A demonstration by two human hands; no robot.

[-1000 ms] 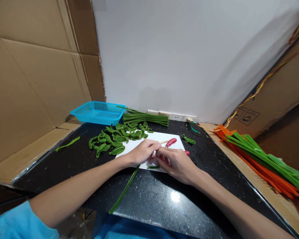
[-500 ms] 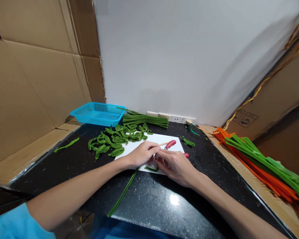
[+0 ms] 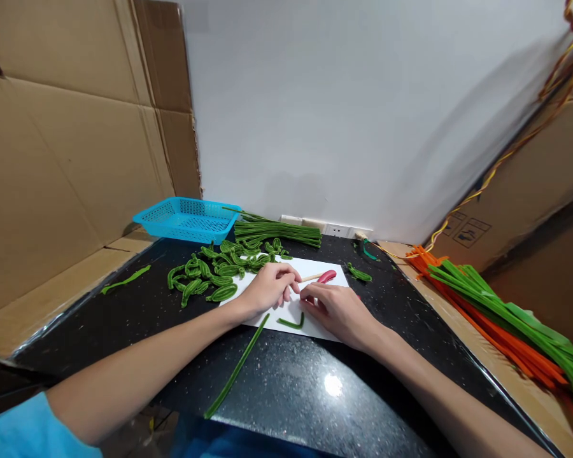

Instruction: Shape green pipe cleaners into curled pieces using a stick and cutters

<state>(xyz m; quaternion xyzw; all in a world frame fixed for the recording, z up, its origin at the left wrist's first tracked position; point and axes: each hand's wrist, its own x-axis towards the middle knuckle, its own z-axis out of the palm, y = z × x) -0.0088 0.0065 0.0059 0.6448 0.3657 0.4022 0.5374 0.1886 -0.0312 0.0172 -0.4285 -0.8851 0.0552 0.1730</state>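
Note:
Over the white sheet (image 3: 325, 264), my left hand (image 3: 270, 287) is closed, fingers curled down; whatever it may hold is too small or hidden. Just to its right, with a narrow gap between, my right hand (image 3: 341, 310) has its fingers bent and closed, and I cannot make out what is in them. A red-handled tool (image 3: 327, 276) lies behind the right hand, mostly covered by it. Beside it a thin wooden stick (image 3: 309, 278) points toward my left fingers. A bent green fuzzy stem piece (image 3: 292, 323) and a long straight green stem (image 3: 239, 367) lie nearer me.
Shaped green fuzzy pieces (image 3: 224, 270) are heaped left of the sheet, and one looped piece (image 3: 359, 273) lies right. Behind are a blue basket (image 3: 186, 222) and a green stem bundle (image 3: 279, 231). Orange strips (image 3: 510, 343) and green strips (image 3: 496, 305) lie right, by cardboard walls.
My hands have parted from touching each other, the left shifting slightly up and left. The bent green piece now shows fully, and my right hand covers more of the red-handled tool.

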